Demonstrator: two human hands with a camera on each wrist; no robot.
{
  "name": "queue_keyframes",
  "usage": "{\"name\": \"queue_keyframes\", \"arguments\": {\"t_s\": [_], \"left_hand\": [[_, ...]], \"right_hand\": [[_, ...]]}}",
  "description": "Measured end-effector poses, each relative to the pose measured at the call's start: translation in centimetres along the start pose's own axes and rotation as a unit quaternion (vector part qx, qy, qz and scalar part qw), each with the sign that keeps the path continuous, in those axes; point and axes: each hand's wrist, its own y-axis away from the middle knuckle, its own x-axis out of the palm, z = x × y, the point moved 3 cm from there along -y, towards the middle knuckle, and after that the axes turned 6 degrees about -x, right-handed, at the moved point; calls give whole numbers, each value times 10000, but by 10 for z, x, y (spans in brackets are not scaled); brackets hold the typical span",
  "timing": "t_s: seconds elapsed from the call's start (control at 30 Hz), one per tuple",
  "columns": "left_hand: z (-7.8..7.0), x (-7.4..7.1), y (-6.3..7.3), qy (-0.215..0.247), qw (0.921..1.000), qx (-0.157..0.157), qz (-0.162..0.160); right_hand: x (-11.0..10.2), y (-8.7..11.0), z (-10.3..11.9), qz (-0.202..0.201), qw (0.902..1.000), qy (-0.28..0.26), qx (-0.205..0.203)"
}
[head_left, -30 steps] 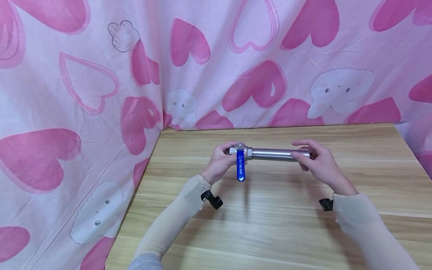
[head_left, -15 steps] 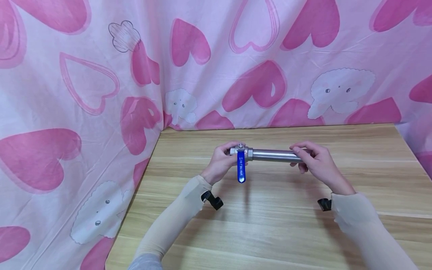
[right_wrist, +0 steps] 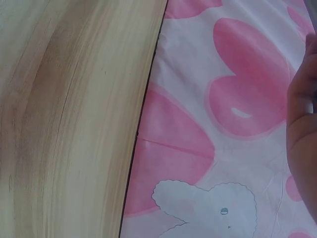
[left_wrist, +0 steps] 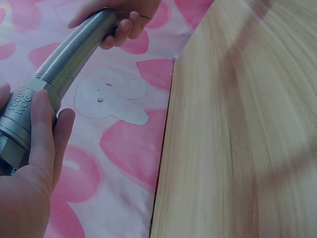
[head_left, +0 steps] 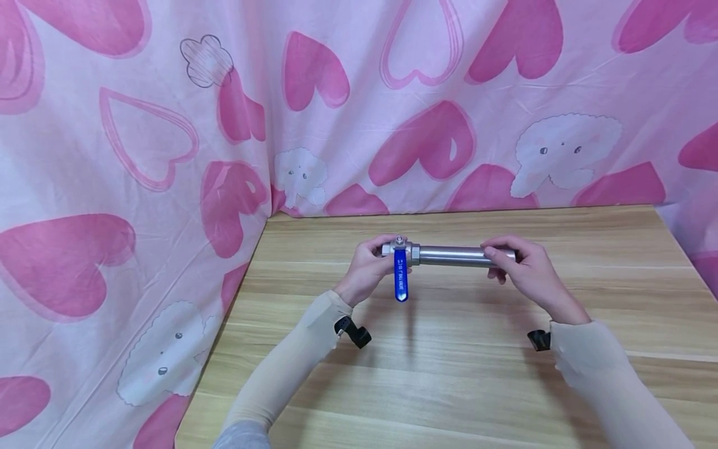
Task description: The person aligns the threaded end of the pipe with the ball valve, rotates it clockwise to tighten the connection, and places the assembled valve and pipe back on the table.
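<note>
A steel ball valve (left_wrist: pixel 19 115) with a blue lever handle (head_left: pixel 401 277) is joined to a straight steel pipe (head_left: pixel 451 255). The pair is held level above the table. My left hand (head_left: pixel 366 267) grips the valve body, its fingers partly hidden behind it. The lever points toward me, lettered "BALL VALVE". At the pipe's far right end, my right hand (head_left: pixel 521 265) has its thumb on the near side and fingers round the back. In the left wrist view the valve body carries raised lettering. Only the edge of the right hand (right_wrist: pixel 303 124) shows in the right wrist view.
Below lies a wood-grain table (head_left: pixel 449 374), with the hands' shadows on it. A pink heart-patterned cloth (head_left: pixel 336 156) hangs along its back and left edges. A black wrist camera (head_left: pixel 353 332) sits on the left wrist, another (head_left: pixel 540 340) on the right.
My right hand's thumb and fingers have shifted their hold around the pipe's end. The valve and pipe dipped slightly and came back up. The left hand keeps its grip.
</note>
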Motion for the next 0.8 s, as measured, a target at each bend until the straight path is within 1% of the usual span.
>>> {"name": "queue_keyframes", "arguments": {"t_s": [0.17, 0.4, 0.6, 0.8], "left_hand": [[1, 0, -1, 72, 10000, -46, -44], [0, -1, -2, 221, 9996, -147, -61], [0, -1, -2, 267, 9995, -134, -44], [1, -2, -1, 270, 9996, -102, -61]], "right_hand": [[0, 2, 3, 94, 9997, 106, -181], [1, 3, 4, 154, 9990, 73, -411], [1, 3, 4, 106, 9989, 125, -449], [1, 4, 3, 102, 9989, 240, -399]]}}
